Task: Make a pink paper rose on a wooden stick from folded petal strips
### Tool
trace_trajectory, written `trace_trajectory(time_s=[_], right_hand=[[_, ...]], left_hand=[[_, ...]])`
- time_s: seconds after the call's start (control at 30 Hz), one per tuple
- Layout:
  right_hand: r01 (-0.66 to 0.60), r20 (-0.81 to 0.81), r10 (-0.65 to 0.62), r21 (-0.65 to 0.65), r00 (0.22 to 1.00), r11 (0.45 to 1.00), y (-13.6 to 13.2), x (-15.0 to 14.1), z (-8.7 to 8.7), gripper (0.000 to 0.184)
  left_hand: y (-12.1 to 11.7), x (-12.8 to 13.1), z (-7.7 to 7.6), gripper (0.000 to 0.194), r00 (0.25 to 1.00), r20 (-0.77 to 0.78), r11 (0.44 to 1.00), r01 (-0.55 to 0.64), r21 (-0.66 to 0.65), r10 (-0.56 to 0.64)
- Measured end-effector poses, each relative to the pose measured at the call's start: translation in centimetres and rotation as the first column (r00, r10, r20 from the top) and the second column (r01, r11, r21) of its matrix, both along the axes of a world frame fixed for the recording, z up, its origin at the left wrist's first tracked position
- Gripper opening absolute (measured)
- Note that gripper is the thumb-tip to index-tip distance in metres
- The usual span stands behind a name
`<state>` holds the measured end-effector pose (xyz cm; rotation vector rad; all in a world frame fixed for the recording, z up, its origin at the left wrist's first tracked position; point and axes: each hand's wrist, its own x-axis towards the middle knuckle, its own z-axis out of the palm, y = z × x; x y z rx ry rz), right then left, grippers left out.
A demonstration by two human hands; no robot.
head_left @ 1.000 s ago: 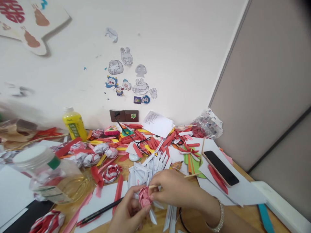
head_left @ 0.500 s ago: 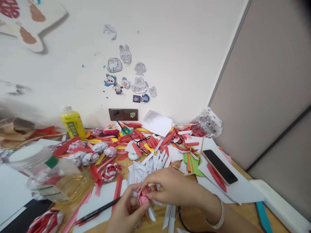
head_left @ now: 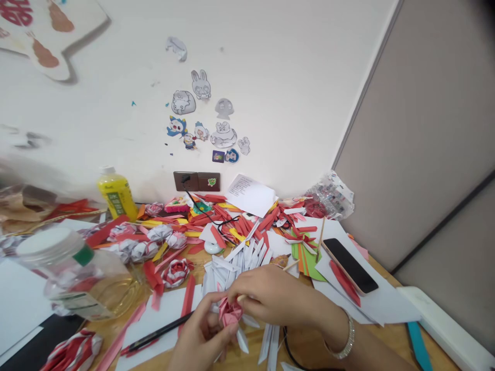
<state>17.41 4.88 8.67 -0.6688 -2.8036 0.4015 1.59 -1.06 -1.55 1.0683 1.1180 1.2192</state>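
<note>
My left hand is closed around a folded paper flower, pink with white pointed strips below it. Over the flower's top sits my right hand, its fingers pinched on a thin wooden stick. One end of the stick pokes out behind the knuckles; a pale bit of it shows at the fingertips beside the flower. Whether the stick touches the petals is hard to see. Folded white paper strips lie just behind both hands. A black pen rests on paper left of my left hand.
On the left stand a clear plastic jar and a yellow drink bottle. A red-white paper rose lies near the pen. At right, a phone rests on white sheets. A black cable runs below my right wrist.
My right hand has shifted and turned slightly over the flower. The stick's far end has moved up and left. The flower's top shows more open folds; my left hand stays nearly still.
</note>
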Motion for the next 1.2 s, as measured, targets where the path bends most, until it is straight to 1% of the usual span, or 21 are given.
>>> trace_trajectory(time_s=[0.13, 0.27, 0.3, 0.4, 0.47, 0.6, 0.67, 0.73, 0.83, 0.9, 1.0, 1.1, 1.2], right_hand=[[0.139, -0.092, -0.144, -0.055, 0.985, 0.989, 0.3, 0.0, -0.4, 0.019], [0.140, -0.077, -0.146, -0.076, 0.986, 0.987, 0.5, -0.1, -0.7, 0.012], [0.148, -0.082, -0.155, -0.082, 0.985, 0.986, 0.4, -0.1, -0.6, 0.013], [0.170, -0.143, -0.182, -0.091, 0.973, 0.981, 0.0, -0.1, -0.1, 0.023], [0.186, -0.158, -0.191, -0.044, 0.969, 0.982, -0.5, -0.1, 0.2, 0.025], [0.238, -0.045, -0.234, 0.169, 0.971, 0.956, -1.2, -0.5, 0.0, 0.012], [0.205, 0.000, -0.211, 0.241, 0.977, 0.949, -1.3, -0.7, -0.3, 0.011], [0.150, -0.003, -0.155, 0.262, 0.988, 0.953, -1.2, -0.8, -0.3, 0.011], [0.098, -0.050, -0.089, 0.214, 0.995, 0.972, -1.0, -0.7, -0.2, 0.010], [0.075, -0.064, -0.064, 0.181, 0.996, 0.981, -0.8, -0.7, 0.0, 0.007], [0.055, -0.073, -0.043, 0.174, 0.996, 0.983, -0.6, -0.6, -0.2, 0.009], [0.047, -0.097, -0.031, 0.173, 0.995, 0.984, -0.4, -0.7, -0.6, 0.013], [0.045, -0.100, -0.029, 0.165, 0.995, 0.985, -0.4, -0.6, -0.8, 0.011]], left_hand=[[0.1, -0.1, 0.0, 0.051, 1.000, 0.015, 1.000, -0.004, 0.001, 0.004], [0.0, 0.0, -0.1, 0.047, 1.000, -0.006, 1.000, -0.011, 0.008, 0.011], [-0.1, 0.1, -0.2, 0.046, 1.000, -0.016, 1.000, -0.016, 0.008, 0.016], [-0.2, 0.1, -0.1, 0.042, 0.996, -0.068, 0.998, -0.060, 0.036, 0.063], [-0.3, -0.2, 0.0, 0.040, 0.988, -0.120, 0.993, -0.084, 0.078, 0.093], [-0.2, -0.8, 0.3, 0.037, 0.967, -0.246, 0.990, -0.036, 0.139, 0.070], [-0.3, -1.0, 0.5, 0.036, 0.954, -0.282, 0.985, -0.058, 0.163, 0.103], [-0.4, -0.9, 0.6, 0.033, 0.948, -0.281, 0.976, -0.100, 0.193, 0.152], [-0.5, -0.8, 0.8, 0.033, 0.940, -0.299, 0.971, -0.098, 0.218, 0.162], [-0.5, -0.7, 0.8, 0.034, 0.936, -0.325, 0.976, -0.069, 0.207, 0.135], [-0.6, -0.7, 0.6, 0.035, 0.942, -0.311, 0.979, -0.066, 0.195, 0.125], [-0.5, -0.8, 0.3, 0.035, 0.940, -0.310, 0.975, -0.084, 0.204, 0.145], [-0.5, -0.9, 0.0, 0.035, 0.939, -0.326, 0.979, -0.042, 0.201, 0.108]])
